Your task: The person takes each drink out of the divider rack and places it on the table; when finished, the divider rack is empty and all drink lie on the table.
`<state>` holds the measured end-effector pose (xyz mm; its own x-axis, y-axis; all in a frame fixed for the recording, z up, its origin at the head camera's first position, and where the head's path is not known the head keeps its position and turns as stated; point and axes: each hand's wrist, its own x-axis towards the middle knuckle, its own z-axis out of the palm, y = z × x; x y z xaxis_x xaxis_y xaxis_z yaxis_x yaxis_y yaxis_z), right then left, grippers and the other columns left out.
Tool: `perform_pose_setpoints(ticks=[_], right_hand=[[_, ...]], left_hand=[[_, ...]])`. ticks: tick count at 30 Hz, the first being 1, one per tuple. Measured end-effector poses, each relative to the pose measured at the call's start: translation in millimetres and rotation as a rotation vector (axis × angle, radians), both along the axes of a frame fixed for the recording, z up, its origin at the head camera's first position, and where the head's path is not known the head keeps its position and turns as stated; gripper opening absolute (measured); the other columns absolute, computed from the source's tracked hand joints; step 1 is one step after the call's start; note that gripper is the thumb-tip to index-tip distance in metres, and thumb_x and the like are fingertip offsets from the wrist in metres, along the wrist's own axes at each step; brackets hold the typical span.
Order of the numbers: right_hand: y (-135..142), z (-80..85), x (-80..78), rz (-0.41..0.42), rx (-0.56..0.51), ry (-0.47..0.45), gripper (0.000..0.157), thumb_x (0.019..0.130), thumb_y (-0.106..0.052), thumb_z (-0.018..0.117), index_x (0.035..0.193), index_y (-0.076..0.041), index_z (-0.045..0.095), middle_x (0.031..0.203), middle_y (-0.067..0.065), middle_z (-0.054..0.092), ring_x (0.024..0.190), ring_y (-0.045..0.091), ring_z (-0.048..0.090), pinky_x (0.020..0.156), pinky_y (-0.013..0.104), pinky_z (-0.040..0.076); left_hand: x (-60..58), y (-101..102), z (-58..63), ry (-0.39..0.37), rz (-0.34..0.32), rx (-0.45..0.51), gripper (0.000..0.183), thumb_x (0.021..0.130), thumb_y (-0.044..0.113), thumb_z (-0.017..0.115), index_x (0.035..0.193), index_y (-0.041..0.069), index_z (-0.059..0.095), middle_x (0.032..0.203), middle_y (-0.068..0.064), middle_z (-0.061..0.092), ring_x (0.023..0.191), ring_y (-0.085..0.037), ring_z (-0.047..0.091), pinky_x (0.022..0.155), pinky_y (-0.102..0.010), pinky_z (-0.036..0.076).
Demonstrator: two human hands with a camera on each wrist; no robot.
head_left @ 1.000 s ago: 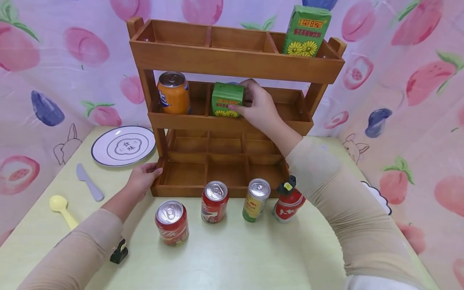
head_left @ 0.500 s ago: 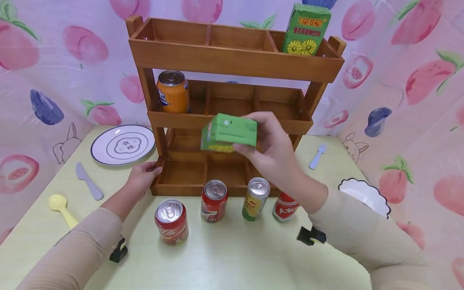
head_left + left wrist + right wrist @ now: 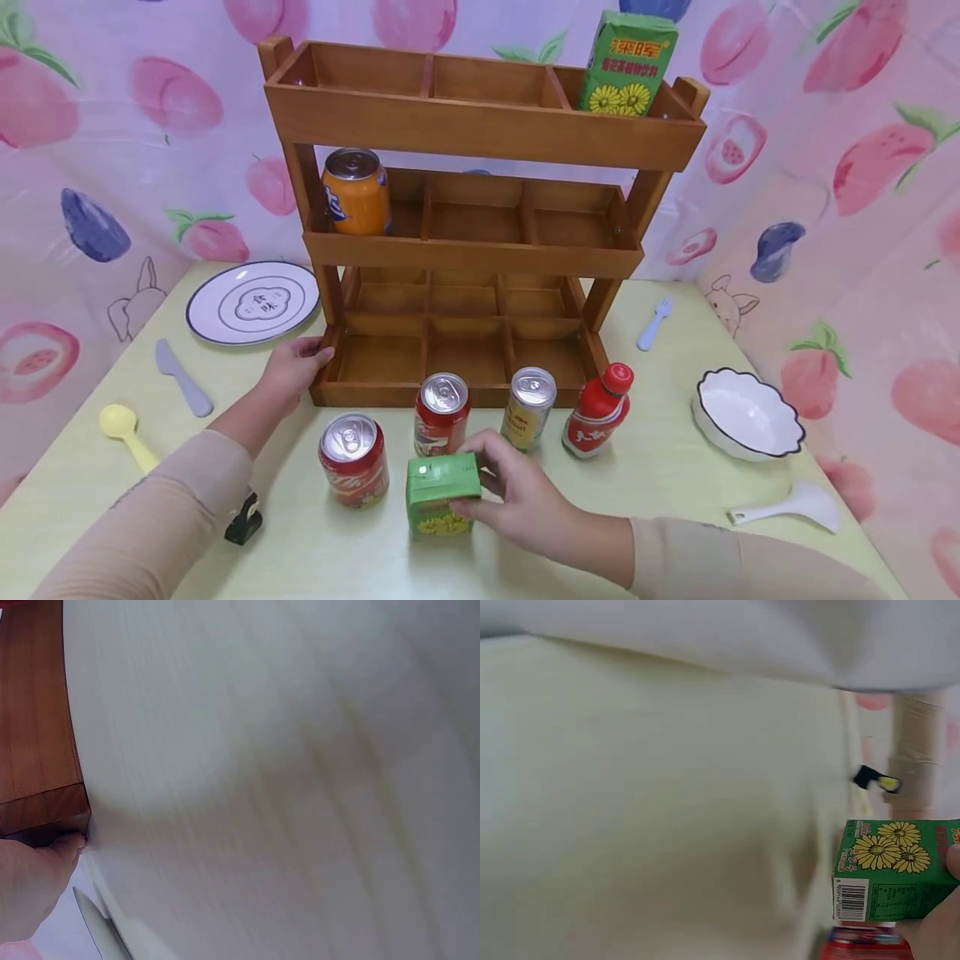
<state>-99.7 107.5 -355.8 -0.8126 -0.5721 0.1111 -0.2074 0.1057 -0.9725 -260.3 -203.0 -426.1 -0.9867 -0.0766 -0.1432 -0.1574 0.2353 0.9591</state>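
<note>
My right hand (image 3: 517,492) holds a green drink carton (image 3: 442,496) with yellow flowers, low over the front of the table, between a red can (image 3: 354,460) and a yellow-green can (image 3: 529,408). Fingers and thumb grip its right side; the right wrist view also has the carton (image 3: 892,862), with the fingers at its edge. My left hand (image 3: 296,371) holds the lower left corner of the wooden shelf (image 3: 480,254); in the left wrist view the hand (image 3: 34,881) is at the shelf's corner (image 3: 45,810). Another red can (image 3: 442,414) stands behind the carton, partly covered.
An orange can (image 3: 357,192) stands on the middle tier; another green carton (image 3: 628,65) is in the top right compartment. A red bottle (image 3: 597,410) stands front right. Plate (image 3: 253,302), knife (image 3: 183,377) and yellow spoon (image 3: 129,435) lie left; fork (image 3: 655,323), bowl (image 3: 747,414) and white spoon (image 3: 795,506) right.
My right hand has taken the green carton out of the shelf's middle tier and brought it forward and down to the front of the table. My left hand stays on the shelf.
</note>
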Motion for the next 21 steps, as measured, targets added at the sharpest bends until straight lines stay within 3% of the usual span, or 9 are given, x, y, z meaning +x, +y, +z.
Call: perform_pose_setpoints(ticks=[4, 12, 14, 17, 19, 21], right_hand=[[-3, -12.1, 2.4, 0.001, 0.040, -0.047, 0.040, 0.073, 0.011, 0.066, 0.105, -0.004, 0.046, 0.107, 0.006, 0.053, 0.105, 0.017, 0.052, 0.094, 0.031, 0.037], [-6, -27.0, -5.8, -0.029, 0.051, 0.014, 0.040, 0.074, 0.007, 0.068, 0.106, -0.006, 0.046, 0.108, 0.004, 0.054, 0.105, 0.018, 0.051, 0.093, 0.031, 0.039], [-4, -27.0, -9.9, -0.015, 0.138, 0.109, 0.042, 0.076, -0.006, 0.071, 0.109, -0.009, 0.045, 0.110, 0.000, 0.053, 0.106, 0.016, 0.051, 0.092, 0.031, 0.040], [-3, -11.3, -18.6, 0.015, 0.295, 0.356, 0.052, 0.076, -0.030, 0.071, 0.117, -0.013, 0.044, 0.114, -0.003, 0.053, 0.107, 0.012, 0.049, 0.090, 0.030, 0.042], [-6, 13.5, -27.0, 0.021, 0.343, 0.516, 0.060, 0.074, -0.039, 0.071, 0.121, -0.013, 0.044, 0.116, -0.004, 0.052, 0.107, 0.010, 0.048, 0.089, 0.029, 0.043], [-12, 45.2, -37.9, 0.006, 0.317, 0.640, 0.062, 0.074, -0.037, 0.072, 0.122, -0.009, 0.044, 0.118, -0.003, 0.052, 0.108, 0.010, 0.048, 0.090, 0.027, 0.042]], left_hand=[[0.7, 1, -0.3, -0.008, 0.003, 0.009, 0.047, 0.092, 0.007, 0.048, 0.132, -0.011, 0.033, 0.130, -0.026, 0.040, 0.116, -0.032, 0.040, 0.098, -0.038, 0.033], [0.5, -1, 1.9, -0.017, 0.017, 0.023, 0.047, 0.092, 0.008, 0.048, 0.133, -0.009, 0.032, 0.131, -0.025, 0.040, 0.118, -0.031, 0.039, 0.099, -0.038, 0.031], [0.4, -1, 2.1, -0.018, 0.018, 0.024, 0.047, 0.092, 0.008, 0.048, 0.133, -0.009, 0.032, 0.131, -0.025, 0.040, 0.118, -0.031, 0.039, 0.099, -0.038, 0.031], [0.3, -1, 1.8, -0.015, 0.013, 0.024, 0.047, 0.092, 0.007, 0.048, 0.133, -0.009, 0.032, 0.131, -0.025, 0.039, 0.118, -0.031, 0.039, 0.099, -0.037, 0.031], [0.5, -1, 1.4, -0.017, 0.009, 0.022, 0.047, 0.092, 0.007, 0.048, 0.133, -0.010, 0.031, 0.131, -0.025, 0.039, 0.118, -0.031, 0.039, 0.099, -0.037, 0.032], [0.8, -1, 0.6, -0.016, 0.005, 0.023, 0.048, 0.092, 0.007, 0.048, 0.133, -0.010, 0.031, 0.131, -0.026, 0.039, 0.118, -0.031, 0.039, 0.099, -0.037, 0.032]])
